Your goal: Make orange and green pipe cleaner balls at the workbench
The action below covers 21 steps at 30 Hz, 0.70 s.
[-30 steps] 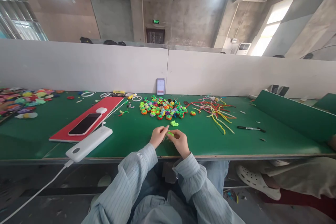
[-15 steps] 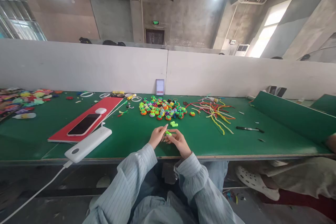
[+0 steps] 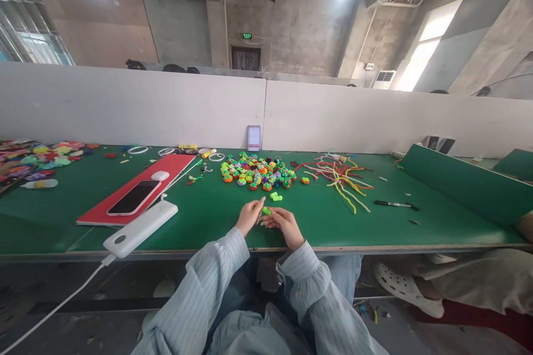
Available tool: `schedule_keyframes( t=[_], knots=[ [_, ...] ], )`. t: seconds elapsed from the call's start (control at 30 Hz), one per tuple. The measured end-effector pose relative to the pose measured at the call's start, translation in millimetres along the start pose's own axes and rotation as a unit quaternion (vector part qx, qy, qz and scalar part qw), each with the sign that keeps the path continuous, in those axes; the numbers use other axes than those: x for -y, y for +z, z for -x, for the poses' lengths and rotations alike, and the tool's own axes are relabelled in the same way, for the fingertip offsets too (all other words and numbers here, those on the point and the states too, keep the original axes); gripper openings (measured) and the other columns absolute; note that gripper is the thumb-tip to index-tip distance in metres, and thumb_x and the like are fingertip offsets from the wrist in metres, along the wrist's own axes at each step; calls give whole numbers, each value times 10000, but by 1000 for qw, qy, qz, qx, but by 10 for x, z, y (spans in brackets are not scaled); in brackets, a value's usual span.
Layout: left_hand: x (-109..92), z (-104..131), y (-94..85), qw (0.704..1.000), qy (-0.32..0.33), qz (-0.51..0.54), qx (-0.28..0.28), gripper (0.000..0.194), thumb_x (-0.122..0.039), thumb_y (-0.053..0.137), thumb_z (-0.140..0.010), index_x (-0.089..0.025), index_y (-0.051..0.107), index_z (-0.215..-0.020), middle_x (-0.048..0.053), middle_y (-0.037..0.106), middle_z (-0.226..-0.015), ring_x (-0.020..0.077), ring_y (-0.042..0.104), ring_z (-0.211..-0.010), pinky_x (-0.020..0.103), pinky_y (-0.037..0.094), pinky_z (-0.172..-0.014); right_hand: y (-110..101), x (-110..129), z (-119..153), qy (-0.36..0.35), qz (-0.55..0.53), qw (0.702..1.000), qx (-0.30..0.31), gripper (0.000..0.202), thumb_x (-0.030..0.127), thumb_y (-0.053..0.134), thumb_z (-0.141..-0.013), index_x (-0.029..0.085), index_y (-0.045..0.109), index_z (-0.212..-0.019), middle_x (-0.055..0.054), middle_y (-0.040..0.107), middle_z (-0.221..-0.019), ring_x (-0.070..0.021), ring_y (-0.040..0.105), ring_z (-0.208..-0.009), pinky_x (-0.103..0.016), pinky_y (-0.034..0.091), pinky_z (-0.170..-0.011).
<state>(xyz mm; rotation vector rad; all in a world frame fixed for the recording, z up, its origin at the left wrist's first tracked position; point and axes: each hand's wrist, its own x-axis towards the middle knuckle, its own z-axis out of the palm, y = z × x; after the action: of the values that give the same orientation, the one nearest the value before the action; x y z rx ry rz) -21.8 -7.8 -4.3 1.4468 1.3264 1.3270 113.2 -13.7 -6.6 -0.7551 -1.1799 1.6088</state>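
Both hands meet low over the front of the green table. My right hand (image 3: 286,225) pinches a small bright green coil of pipe cleaner (image 3: 266,211) between thumb and fingers. My left hand (image 3: 250,216) is closed, its fingertips together right beside the coil; what they hold, if anything, is hidden. Just beyond the hands lie a couple of bright green coils (image 3: 275,197). Farther back is a pile of small colourful fuzzy balls (image 3: 258,172) with green tops, and one orange ball (image 3: 305,180) sits apart on its right.
Loose pipe cleaners (image 3: 343,177) spread to the right, near a black marker (image 3: 395,204). On the left are a red folder (image 3: 166,169), a phone (image 3: 133,198) and a cabled white power bank (image 3: 141,227). Another phone (image 3: 254,138) leans against the white partition (image 3: 166,105).
The fingers of my right hand have shifted slightly around the green coil, which has tilted a little. My left hand stays nearly in place.
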Motion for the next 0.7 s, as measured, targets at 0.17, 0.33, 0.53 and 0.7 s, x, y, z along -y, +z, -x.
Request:
schedule_keyframes(
  t=[0.17,0.33,0.53,0.7],
  knots=[
    [6,-17,-3,1000,1,10,13,482,-564,443,-769,-194,334,-481,-82,289,-376,66,297,-346,215,246,-409,-1,31,11,13,-13,1000,15,289,382,668,-678,133,585,-799,-39,681,-634,-137,640,-558,-243,467,-566],
    [11,-24,-4,1000,0,19,18,487,-574,442,-762,-193,337,-477,-81,288,-373,64,289,-344,218,234,-404,6,43,20,20,-22,999,22,259,347,645,-688,149,557,-831,-26,672,-623,-142,638,-567,-241,453,-559],
    [-11,-6,6,999,-2,35,31,480,-587,454,-749,-187,380,-493,-79,314,-387,61,299,-342,218,241,-395,-23,34,21,11,-30,999,38,321,300,600,-711,171,540,-998,-17,672,-636,-140,625,-561,-239,436,-555],
    [-38,9,8,998,-6,47,46,462,-590,467,-741,-183,422,-526,-81,328,-389,59,305,-329,216,236,-376,-29,49,24,9,-22,998,58,392,298,574,-732,167,509,-1095,-20,666,-627,-126,600,-528,-221,407,-521]
  ],
)
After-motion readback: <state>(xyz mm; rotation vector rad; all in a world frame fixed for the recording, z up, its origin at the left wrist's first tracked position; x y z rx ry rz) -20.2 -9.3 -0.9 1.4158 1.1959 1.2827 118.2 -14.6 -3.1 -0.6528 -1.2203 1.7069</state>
